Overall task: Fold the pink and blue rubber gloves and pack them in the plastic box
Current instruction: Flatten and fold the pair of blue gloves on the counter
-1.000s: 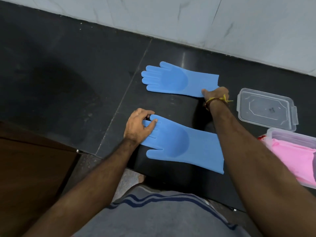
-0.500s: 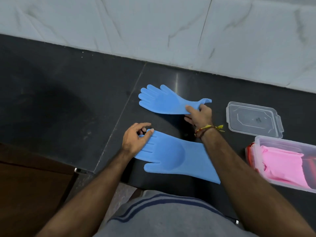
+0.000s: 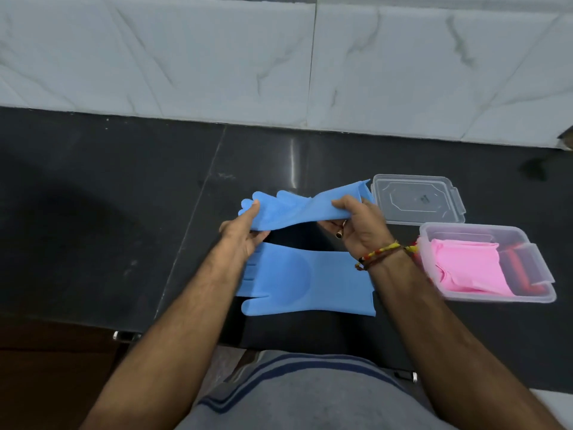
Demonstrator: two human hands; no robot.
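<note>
Mid-frame, left hand and right hand grip 1 lifted blue glove above the flat second glove on the counter.

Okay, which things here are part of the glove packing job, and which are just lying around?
Part of the job:
held blue glove
flat blue glove
pink gloves
plastic box
box lid

Lying about:
red item under the pink gloves

two blue gloves, one plastic box (pink gloves inside, number unclear), one lid.
</note>
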